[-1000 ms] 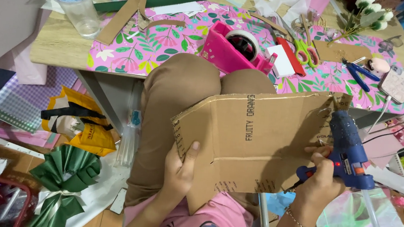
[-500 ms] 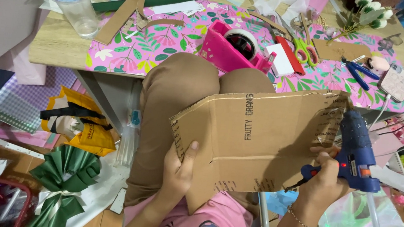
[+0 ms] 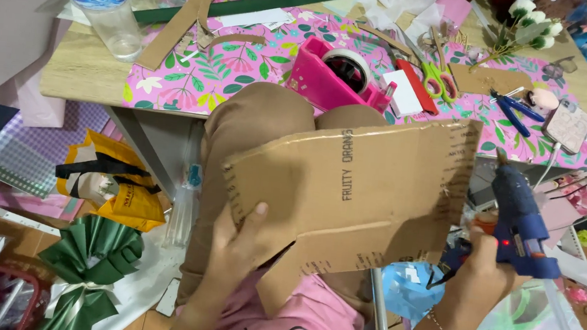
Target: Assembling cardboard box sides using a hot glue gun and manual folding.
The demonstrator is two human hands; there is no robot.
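Observation:
My left hand [image 3: 246,246] grips the lower left edge of a large brown cardboard sheet [image 3: 355,192] that rests over my knees, thumb on its face. My right hand [image 3: 477,272] holds a blue hot glue gun [image 3: 518,219] by its handle, nozzle up and just right of the cardboard's right edge. A glue stick juts from the gun's back toward the lower right.
Ahead is a wooden table with a floral pink sheet [image 3: 245,67], a pink tape dispenser [image 3: 338,76], green-handled scissors [image 3: 438,75], a plastic cup [image 3: 110,18] and cardboard strips [image 3: 178,25]. A yellow bag [image 3: 109,179] and a green pleated bundle [image 3: 87,260] lie on the floor at left.
The glue gun has pulled back from the cardboard's right edge to just beside it and tilted upright. My left hand keeps its hold on the sheet.

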